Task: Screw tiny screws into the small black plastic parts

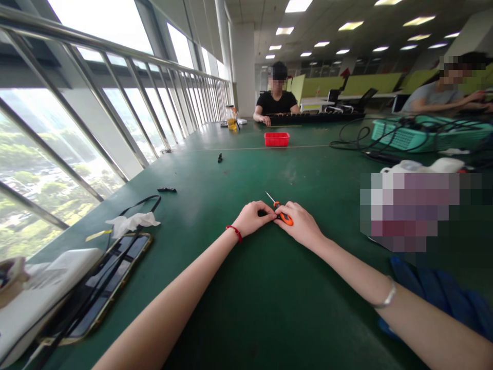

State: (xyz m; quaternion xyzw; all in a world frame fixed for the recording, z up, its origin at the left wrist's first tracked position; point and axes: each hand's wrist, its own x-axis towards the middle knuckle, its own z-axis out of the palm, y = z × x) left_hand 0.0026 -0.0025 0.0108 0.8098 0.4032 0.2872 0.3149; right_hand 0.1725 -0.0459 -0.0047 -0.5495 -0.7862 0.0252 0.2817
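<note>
Above the green table, a screwdriver [285,219] with an orange and black handle points its thin metal shaft away and to the left. My right hand [302,224] is closed around the handle. My left hand [252,218], with a red bracelet at its wrist, has thumb and finger pinched together right beside the handle. Whether those left fingertips grip the handle or some tiny piece is too small to tell. Farther off on the table lie a small black part [220,158] and a black strip [167,190].
A red plastic bin [276,139] stands ahead, before a person in black [278,100]. At right are a teal basket [431,134] with cables, a blurred-out object and blue gloves [435,288]. At left lie a phone [127,257], tissue [133,222] and cords beside the railing [142,72].
</note>
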